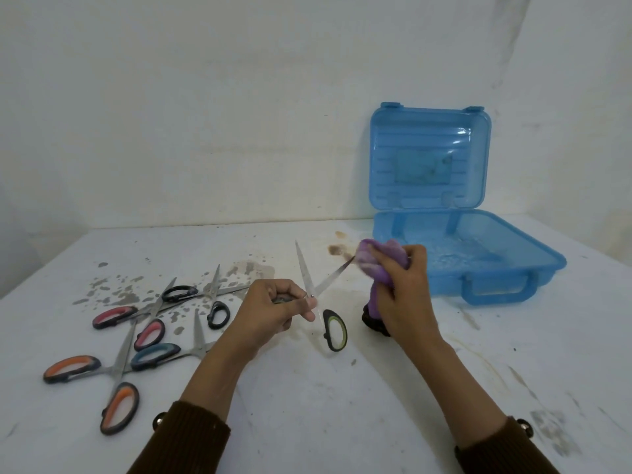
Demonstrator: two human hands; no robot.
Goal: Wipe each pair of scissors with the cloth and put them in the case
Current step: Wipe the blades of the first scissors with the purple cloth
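Wiping of open green-handled scissors above the stained white desk.

Left hand with grip closed around one handle near the pivot, blades spread in a V; right hand with grip clenched on the purple cloth, cloth pressed over the tip of the right-hand blade. Four more pairs lying on the desk at left: pink-handled, black-handled, teal-handled, orange-handled. Blue case open behind the right hand, lid upright.
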